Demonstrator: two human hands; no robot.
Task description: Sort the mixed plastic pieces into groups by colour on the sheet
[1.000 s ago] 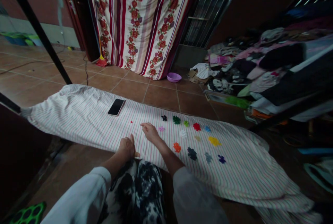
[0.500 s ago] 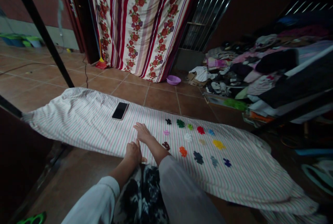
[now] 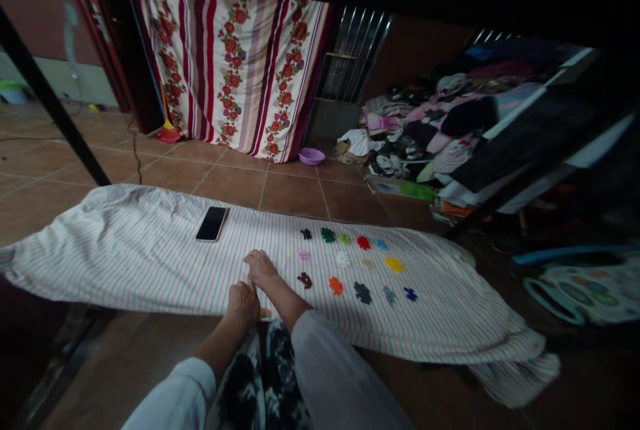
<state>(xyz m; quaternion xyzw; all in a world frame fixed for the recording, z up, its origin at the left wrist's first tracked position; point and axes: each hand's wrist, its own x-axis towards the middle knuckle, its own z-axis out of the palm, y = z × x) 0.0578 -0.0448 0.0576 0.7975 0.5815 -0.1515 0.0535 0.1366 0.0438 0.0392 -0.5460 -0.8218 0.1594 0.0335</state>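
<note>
My left hand (image 3: 243,303) is closed near the front edge of the striped cloth (image 3: 165,257), its thumb pointing out to the right. My right hand (image 3: 261,269) is bent over just beyond it, fingers drawn together and meeting the left fingertips. Whatever lies between the fingers is too small or hidden to make out. Right of the hands lie small sorted piles of coloured pieces. Nearest are a brown pile (image 3: 305,280), a pink pile (image 3: 303,255) and an orange pile (image 3: 335,285). Farther right sit a dark grey pile (image 3: 363,293) and a yellow pile (image 3: 395,264).
A smartphone (image 3: 213,224) lies on the cloth, left of and beyond the hands. On the tiled floor stand a purple basin (image 3: 312,157) and a red broom head (image 3: 169,133) by a floral curtain (image 3: 250,70). Heaped clothes (image 3: 425,123) fill the back right.
My right hand has drawn in to the left hand, and its fingers, stretched out before, are now bent together. The camera view has shifted, so the scene sits farther left.
</note>
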